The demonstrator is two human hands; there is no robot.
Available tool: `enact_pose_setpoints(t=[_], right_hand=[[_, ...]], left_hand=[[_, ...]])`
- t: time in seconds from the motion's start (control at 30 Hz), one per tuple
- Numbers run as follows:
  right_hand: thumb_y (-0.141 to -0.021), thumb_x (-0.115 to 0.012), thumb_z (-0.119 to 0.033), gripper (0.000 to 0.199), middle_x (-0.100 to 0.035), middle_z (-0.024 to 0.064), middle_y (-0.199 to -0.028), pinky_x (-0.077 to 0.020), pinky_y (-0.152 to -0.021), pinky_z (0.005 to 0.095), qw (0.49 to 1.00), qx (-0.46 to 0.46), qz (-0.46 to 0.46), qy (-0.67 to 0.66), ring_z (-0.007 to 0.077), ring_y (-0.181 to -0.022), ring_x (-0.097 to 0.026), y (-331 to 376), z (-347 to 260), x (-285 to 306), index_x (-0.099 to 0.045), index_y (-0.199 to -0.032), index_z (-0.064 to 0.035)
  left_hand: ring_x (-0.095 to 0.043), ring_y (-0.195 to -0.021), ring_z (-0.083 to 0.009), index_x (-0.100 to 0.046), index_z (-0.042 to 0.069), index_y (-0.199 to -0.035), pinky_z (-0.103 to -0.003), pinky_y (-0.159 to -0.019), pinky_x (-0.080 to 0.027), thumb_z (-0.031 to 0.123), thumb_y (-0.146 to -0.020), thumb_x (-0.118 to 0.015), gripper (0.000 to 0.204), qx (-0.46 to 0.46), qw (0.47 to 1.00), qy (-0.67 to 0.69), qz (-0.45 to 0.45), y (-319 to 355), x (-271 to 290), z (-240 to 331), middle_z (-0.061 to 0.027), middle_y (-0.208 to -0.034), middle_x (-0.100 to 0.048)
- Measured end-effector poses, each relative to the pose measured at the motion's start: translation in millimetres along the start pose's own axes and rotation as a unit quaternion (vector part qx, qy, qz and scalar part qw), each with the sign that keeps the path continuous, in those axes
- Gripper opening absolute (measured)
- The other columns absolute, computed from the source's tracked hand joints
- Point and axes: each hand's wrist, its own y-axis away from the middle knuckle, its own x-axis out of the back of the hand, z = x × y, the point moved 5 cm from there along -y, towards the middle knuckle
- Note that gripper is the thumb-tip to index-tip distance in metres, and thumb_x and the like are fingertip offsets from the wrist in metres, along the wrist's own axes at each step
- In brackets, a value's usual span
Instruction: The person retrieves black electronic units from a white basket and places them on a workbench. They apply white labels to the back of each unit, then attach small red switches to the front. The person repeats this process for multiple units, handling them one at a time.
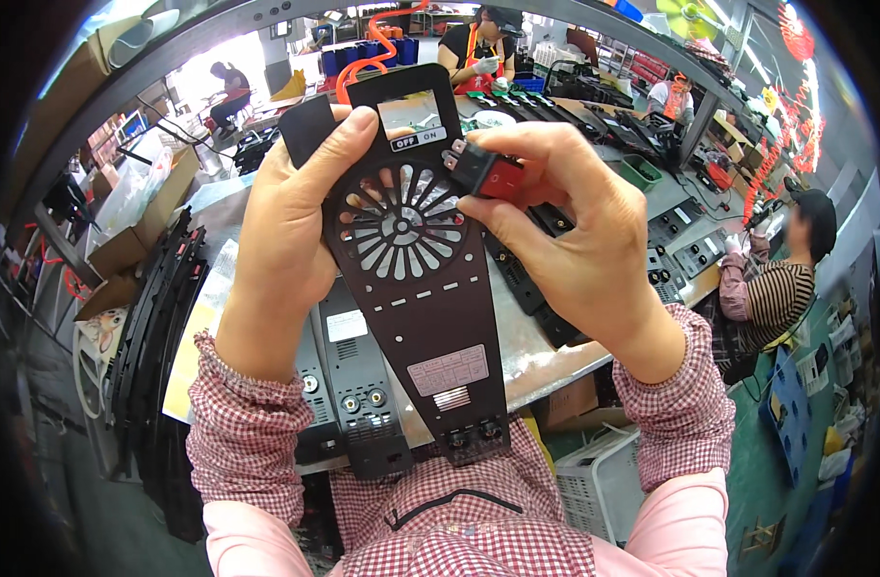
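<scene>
My left hand grips a long black metal panel near its upper end, thumb on the front face. The panel tapers downward and has a round slotted vent, a rectangular cutout near the top and a small switch label just below the cutout. Its lower end reaches down to my apron. Pinched between the thumb and fingers of my right hand is a red and black rocker switch. Its metal terminals point left toward the panel, beside the label and vent. Whether the switch touches the panel, I cannot tell.
More black panels lie on the metal table below and to the right. Long black parts stack at left. A white crate stands below the table. Co-workers sit at the right and far side.
</scene>
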Motion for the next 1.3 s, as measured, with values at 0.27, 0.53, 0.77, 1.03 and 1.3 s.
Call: enact_pose_setpoints(t=[0.27,0.53,0.77,1.03,1.3], right_hand=[[-0.072,-0.077,0.007,0.041,-0.063,0.0106,-0.101,-0.0583,-0.073,0.0279,0.966,0.199,0.053,0.157,0.0195,-0.086,-0.067,-20,-23,12,-0.071,-0.112,-0.0008],[-0.067,-0.081,-0.001,0.042,-0.063,0.0094,-0.091,-0.0532,-0.069,0.0340,0.954,0.202,-0.034,0.217,0.0244,-0.081,-0.063,-36,-33,21,-0.073,-0.108,-0.0039],[-0.070,-0.082,-0.007,0.042,-0.062,0.0078,-0.098,-0.0504,-0.068,0.0315,0.959,0.186,-0.092,0.193,0.0198,-0.077,-0.058,-40,-33,26,-0.074,-0.112,-0.0062],[-0.098,-0.065,-0.016,0.054,-0.067,0.0100,-0.108,-0.0554,-0.082,0.0243,0.931,-0.189,-0.131,-0.284,0.0127,-0.099,-0.066,-25,6,5,-0.042,-0.144,-0.0001],[-0.099,-0.062,-0.010,0.030,-0.070,0.0115,-0.100,-0.0552,-0.070,0.0222,0.910,-0.242,-0.022,-0.334,0.0105,-0.083,-0.066,-18,7,-13,-0.055,-0.125,0.0016]], left_hand=[[-0.065,-0.073,-0.0091,-0.063,0.005,-0.104,-0.023,-0.064,-0.054,0.017,-0.096,-0.068,0.015,0.010,0.999,0.047,-0.003,9,-31,-1,-0.0032,-0.088,-0.068],[-0.067,-0.075,-0.0082,-0.063,0.004,-0.108,-0.022,-0.064,-0.055,0.018,-0.097,-0.067,0.017,0.013,0.999,0.039,-0.024,11,-31,-9,-0.0028,-0.091,-0.069],[-0.065,-0.080,-0.0066,-0.066,0.005,-0.112,-0.020,-0.067,-0.052,0.017,-0.095,-0.070,0.022,0.019,0.997,0.054,-0.060,14,-44,-9,-0.0019,-0.093,-0.070],[-0.066,-0.078,-0.0073,-0.064,0.006,-0.100,-0.022,-0.067,-0.054,0.011,-0.090,-0.073,0.015,-0.010,0.999,-0.029,-0.041,17,-40,-1,-0.0029,-0.093,-0.070],[-0.060,-0.067,-0.0045,-0.071,-0.002,-0.101,-0.020,-0.059,-0.048,0.011,-0.089,-0.074,0.018,-0.051,0.993,-0.101,0.015,24,-35,8,-0.0024,-0.084,-0.070]])
